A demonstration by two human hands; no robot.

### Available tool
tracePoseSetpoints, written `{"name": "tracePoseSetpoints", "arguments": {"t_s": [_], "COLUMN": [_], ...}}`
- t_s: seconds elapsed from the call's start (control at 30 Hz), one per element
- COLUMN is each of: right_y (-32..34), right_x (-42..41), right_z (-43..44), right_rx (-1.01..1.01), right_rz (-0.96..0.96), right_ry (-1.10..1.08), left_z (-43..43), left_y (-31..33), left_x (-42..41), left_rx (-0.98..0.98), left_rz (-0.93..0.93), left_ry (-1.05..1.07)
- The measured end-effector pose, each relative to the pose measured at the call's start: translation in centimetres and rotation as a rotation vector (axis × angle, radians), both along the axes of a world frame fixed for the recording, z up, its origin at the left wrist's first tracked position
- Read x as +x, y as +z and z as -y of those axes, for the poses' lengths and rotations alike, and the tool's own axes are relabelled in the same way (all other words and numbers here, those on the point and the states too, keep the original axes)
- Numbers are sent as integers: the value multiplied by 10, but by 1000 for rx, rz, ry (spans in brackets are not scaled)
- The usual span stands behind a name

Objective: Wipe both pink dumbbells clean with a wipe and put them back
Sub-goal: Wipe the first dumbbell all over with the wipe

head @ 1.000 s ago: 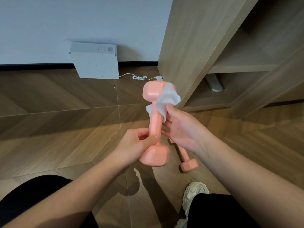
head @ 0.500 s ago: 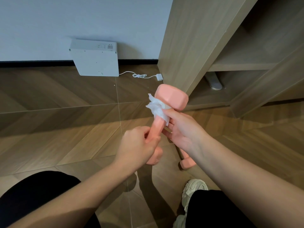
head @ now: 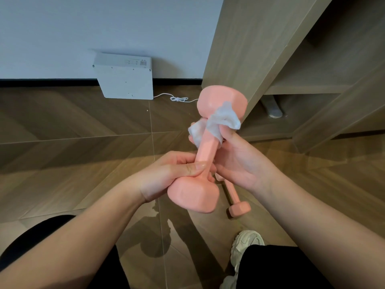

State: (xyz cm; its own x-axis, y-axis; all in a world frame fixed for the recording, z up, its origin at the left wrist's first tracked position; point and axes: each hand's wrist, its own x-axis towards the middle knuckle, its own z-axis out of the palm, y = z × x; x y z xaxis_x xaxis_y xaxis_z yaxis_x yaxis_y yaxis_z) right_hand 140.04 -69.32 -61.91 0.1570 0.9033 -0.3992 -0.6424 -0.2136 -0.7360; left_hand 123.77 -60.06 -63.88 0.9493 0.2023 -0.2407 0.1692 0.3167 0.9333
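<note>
Pink hex-ended dumbbell [head: 205, 151] mid-wipe
The left hand [head: 166, 176] grips its lower handle, the right hand [head: 243, 163] pinches the crumpled white wipe [head: 216, 124] round the upper handle; the axis rises away.

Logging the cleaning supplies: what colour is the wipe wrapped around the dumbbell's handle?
White. The wipe shows best in the head view, against the pink dumbbell.

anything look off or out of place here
Nothing spilled or damaged. The white box leans tilted against the wall, its cable lying loose on the floor. The second dumbbell also lies on the floor.
</note>
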Motion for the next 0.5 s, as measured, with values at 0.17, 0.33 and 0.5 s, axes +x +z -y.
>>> {"name": "tracePoseSetpoints", "arguments": {"t_s": [0.17, 0.33, 0.5], "right_y": [2, 14, 24], "right_x": [-6, -3, 0], "right_z": [2, -1, 0], "right_rx": [-194, -355, -511], "right_rz": [343, 562, 747], "right_ry": [84, 72, 118], "left_z": [-1, 0, 3], "left_y": [-1, -5, -6], "left_x": [-4, -7, -6], "left_rx": [115, 154, 158], "left_rz": [-33, -65, -92], "left_ry": [22, 35, 34]}}
